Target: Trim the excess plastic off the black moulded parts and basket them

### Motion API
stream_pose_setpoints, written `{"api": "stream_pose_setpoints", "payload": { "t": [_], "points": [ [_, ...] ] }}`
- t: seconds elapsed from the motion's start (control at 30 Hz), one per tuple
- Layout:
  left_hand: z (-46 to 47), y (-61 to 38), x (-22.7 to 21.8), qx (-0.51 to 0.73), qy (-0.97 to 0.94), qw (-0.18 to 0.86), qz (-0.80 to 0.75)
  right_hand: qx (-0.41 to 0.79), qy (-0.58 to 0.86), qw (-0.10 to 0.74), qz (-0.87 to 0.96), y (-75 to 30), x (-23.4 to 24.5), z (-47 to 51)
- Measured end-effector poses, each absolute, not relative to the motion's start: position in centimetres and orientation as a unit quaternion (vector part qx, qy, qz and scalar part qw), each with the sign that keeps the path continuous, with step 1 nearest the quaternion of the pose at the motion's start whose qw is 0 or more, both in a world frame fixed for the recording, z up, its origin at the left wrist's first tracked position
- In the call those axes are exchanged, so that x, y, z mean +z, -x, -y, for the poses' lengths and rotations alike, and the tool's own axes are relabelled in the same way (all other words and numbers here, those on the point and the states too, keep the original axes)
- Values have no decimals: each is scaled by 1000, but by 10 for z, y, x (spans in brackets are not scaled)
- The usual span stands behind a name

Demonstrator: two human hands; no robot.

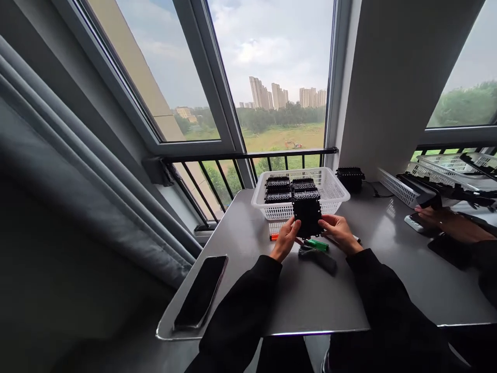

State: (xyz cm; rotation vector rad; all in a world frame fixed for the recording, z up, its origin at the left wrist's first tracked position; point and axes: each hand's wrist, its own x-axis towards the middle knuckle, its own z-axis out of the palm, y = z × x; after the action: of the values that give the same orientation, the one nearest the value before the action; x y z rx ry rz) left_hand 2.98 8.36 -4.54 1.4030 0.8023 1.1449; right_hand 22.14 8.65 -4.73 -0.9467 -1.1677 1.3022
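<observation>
Between my two hands a flat black plastic piece with toothed edges (307, 216) is held up in front of the basket. My left hand (286, 238) grips its left edge, thumb on the near face. Its right edge is pinched by my right hand (340, 233). Just beyond stands a white plastic basket (334, 198) with several similar black pieces (278, 189) stacked in it. Below my hands lie a green marker-like item (317, 244) and a dark grey strip (319, 260). An orange item (274, 237) shows beside my left hand.
A phone (202, 291) lies at the table's left. Another black toothed stack (350, 179) stands right of the basket. Farther right, a person's hand (442, 223) is near a white device (413, 224), a dark phone-like slab (446, 250) and white baskets (398, 187). A window railing runs behind.
</observation>
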Motion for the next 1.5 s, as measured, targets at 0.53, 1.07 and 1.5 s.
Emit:
{"api": "stream_pose_setpoints", "payload": {
  "t": [0.53, 1.07, 1.5],
  "points": [
    [-93, -23, -56, 589, -530, 429, -434, 94, 709, 259, 649, -285, -67, -94],
    [-93, -26, -60, 578, -523, 494, -385, 256, 449, 539, 665, -257, -19, -73],
    [-83, -37, -56, 540, -548, 533, -352, 380, 375, 599, 596, -223, -21, -58]
  ]
}}
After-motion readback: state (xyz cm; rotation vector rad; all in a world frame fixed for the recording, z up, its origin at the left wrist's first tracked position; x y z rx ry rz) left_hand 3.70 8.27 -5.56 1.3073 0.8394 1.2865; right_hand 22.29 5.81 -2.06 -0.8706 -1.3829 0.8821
